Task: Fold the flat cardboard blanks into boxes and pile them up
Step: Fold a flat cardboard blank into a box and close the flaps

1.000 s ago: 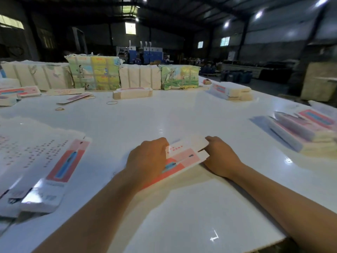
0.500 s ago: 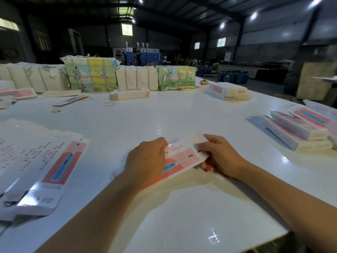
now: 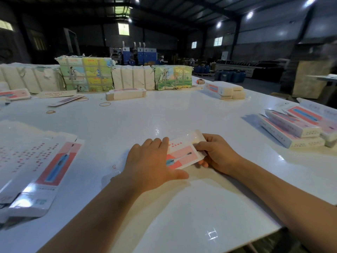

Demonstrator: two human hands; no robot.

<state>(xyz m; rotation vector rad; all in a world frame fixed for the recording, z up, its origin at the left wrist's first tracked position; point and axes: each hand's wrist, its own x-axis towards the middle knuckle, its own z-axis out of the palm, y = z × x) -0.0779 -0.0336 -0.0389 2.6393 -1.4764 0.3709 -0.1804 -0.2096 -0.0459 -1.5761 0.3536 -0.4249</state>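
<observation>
A pink and white cardboard blank [image 3: 184, 152] printed with a toothbrush lies on the white table [image 3: 127, 125] in front of me. My left hand [image 3: 151, 165] lies flat on its left part, fingers straight, pressing it down. My right hand [image 3: 217, 154] grips its right end, thumb on top and fingers curled beneath. A pile of flat blanks [image 3: 36, 167] lies at the near left. Folded boxes [image 3: 291, 128] are piled at the right.
Wrapped bundles of blanks [image 3: 85, 73] line the far edge of the table. More folded boxes [image 3: 224, 90] and a single box [image 3: 125, 94] sit at the back. Rubber bands [image 3: 105, 104] lie loose on the far left. The table's near edge runs below my right arm.
My left hand has flattened out over the blank, fingers now straight. My right hand has closed round the right end flap, thumb moving on top.
</observation>
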